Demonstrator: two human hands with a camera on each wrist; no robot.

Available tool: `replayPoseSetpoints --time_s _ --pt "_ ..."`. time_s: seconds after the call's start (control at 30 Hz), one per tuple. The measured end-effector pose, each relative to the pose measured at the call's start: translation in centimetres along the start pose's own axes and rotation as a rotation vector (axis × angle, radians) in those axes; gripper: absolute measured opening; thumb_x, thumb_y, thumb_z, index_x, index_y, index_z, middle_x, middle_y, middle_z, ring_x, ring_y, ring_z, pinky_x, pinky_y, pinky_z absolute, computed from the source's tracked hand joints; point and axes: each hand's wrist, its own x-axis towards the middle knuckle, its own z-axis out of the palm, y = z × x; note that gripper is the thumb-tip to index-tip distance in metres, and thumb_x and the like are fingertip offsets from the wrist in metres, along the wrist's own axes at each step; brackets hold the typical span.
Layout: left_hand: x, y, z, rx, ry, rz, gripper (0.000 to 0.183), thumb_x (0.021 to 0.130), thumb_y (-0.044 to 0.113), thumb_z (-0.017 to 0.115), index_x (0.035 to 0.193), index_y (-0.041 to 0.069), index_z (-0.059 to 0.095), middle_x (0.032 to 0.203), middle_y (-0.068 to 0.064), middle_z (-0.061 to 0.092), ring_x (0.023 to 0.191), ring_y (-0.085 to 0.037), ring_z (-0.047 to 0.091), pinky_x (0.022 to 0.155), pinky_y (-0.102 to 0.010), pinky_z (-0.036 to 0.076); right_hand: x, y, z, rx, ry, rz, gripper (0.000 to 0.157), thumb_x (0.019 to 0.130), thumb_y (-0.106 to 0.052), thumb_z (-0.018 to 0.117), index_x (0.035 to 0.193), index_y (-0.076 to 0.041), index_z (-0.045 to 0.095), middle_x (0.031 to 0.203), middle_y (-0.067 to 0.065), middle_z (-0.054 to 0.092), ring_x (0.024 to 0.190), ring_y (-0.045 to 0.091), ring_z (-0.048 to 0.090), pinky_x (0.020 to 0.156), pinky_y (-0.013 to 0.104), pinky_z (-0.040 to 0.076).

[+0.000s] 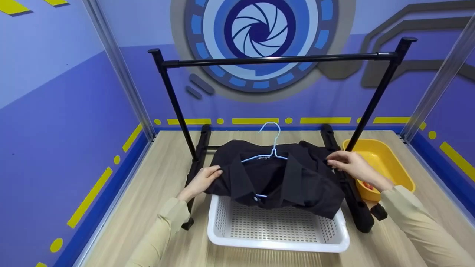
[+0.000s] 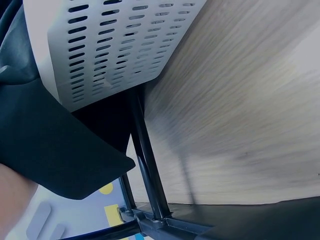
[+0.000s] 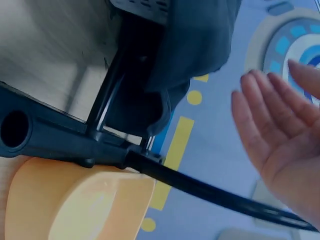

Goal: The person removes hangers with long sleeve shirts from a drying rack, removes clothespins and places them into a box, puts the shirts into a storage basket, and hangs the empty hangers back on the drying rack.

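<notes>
A black collared shirt (image 1: pixel 323 185) lies draped over the back of a white perforated basket (image 1: pixel 278 244). Inside its neck sits a light blue wire hanger (image 1: pixel 275 142), with the hook standing up above the collar. At the shirt's left shoulder, my left hand (image 1: pixel 202 180) pinches the cloth; in the left wrist view the fabric hides its fingers. My right hand (image 1: pixel 350 165) is beside the right shoulder. The right wrist view shows that hand (image 3: pixel 285 125) with its fingers extended, apart from the shirt (image 3: pixel 195 45) and holding nothing.
A black garment rack (image 1: pixel 274 59) stands around the basket, its bar high behind the shirt and its feet on both sides. To the right, a yellow tub (image 1: pixel 389 159) holds something small and red. Patterned walls enclose the wooden tabletop (image 1: pixel 156 178).
</notes>
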Motion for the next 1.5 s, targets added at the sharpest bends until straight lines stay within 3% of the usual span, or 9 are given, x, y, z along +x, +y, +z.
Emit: replayPoseSetpoints --time_s 0.13,0.3,0.53,0.63,0.8,1.0,1.33,1.5 --pt "0.0 0.1 -0.1 -0.001 -0.011 -0.02 0.023 0.095 0.003 0.045 0.074 -0.007 0.043 0.064 -0.006 0.031 0.058 -0.013 0.033 0.058 -0.025 0.029 0.0 -0.2 1.0 0.019 -0.063 -0.07 0.023 0.092 -0.015 0.055 0.107 0.002 0.06 0.094 0.014 0.062 0.077 0.025 0.059 0.064 0.031 0.048" --pt "0.0 -0.2 0.1 -0.014 0.006 -0.006 0.023 0.094 0.002 0.046 0.073 -0.005 0.042 0.063 -0.006 0.031 0.058 -0.014 0.032 0.057 -0.025 0.028 0.0 -0.9 2.1 -0.003 -0.102 -0.113 0.022 0.091 -0.02 0.056 0.106 -0.005 0.063 0.095 0.005 0.062 0.078 0.024 0.058 0.064 0.028 0.046" --pt "0.5 -3.3 0.8 -0.006 0.031 -0.001 0.025 0.096 0.014 0.046 0.071 0.009 0.041 0.061 0.007 0.031 0.055 -0.008 0.033 0.055 -0.025 0.029 -0.1 -1.4 3.0 -0.033 -0.126 -0.141 0.024 0.089 -0.025 0.059 0.103 -0.007 0.066 0.096 0.001 0.063 0.084 0.015 0.057 0.071 0.026 0.045" --pt "0.8 -3.6 0.7 0.004 0.029 0.004 0.026 0.096 0.017 0.047 0.071 0.01 0.042 0.061 0.008 0.031 0.055 -0.008 0.034 0.055 -0.025 0.03 -0.2 -1.5 3.1 -0.064 -0.115 -0.161 0.024 0.088 -0.024 0.061 0.102 -0.005 0.067 0.096 0.002 0.063 0.085 0.015 0.057 0.072 0.026 0.045" --pt "1.4 -3.3 0.3 0.064 0.041 0.041 0.027 0.095 0.016 0.049 0.07 0.01 0.042 0.061 0.007 0.03 0.054 -0.009 0.032 0.054 -0.026 0.029 -0.1 -1.7 3.1 -0.113 -0.08 -0.227 0.022 0.087 -0.017 0.061 0.101 -0.001 0.067 0.097 0.006 0.064 0.088 0.017 0.058 0.073 0.026 0.045" --pt "2.3 -2.6 -0.4 0.17 0.017 0.098 0.027 0.095 0.015 0.049 0.07 0.011 0.041 0.062 0.009 0.028 0.054 -0.008 0.031 0.054 -0.026 0.029 0.1 -1.9 3.0 -0.101 -0.029 -0.327 0.018 0.086 -0.008 0.061 0.1 0.001 0.068 0.086 0.003 0.063 0.076 0.012 0.056 0.065 0.02 0.043" --pt "3.2 -0.5 -0.6 0.255 -0.073 0.066 0.025 0.097 0.021 0.045 0.074 0.01 0.044 0.063 0.008 0.029 0.054 -0.008 0.032 0.055 -0.026 0.032 0.1 -2.5 3.1 -0.1 0.022 -0.403 0.017 0.082 0.003 0.062 0.098 0.001 0.069 0.083 -0.001 0.062 0.073 0.012 0.056 0.064 0.016 0.042" --pt "3.5 -0.2 -0.4 0.259 -0.085 0.065 0.026 0.097 0.022 0.044 0.074 0.01 0.043 0.064 0.007 0.028 0.057 -0.009 0.033 0.057 -0.028 0.032 0.2 -2.7 3.2 -0.089 0.013 -0.422 0.016 0.084 -0.004 0.062 0.098 -0.001 0.069 0.08 0.005 0.061 0.071 0.012 0.055 0.063 0.016 0.041"
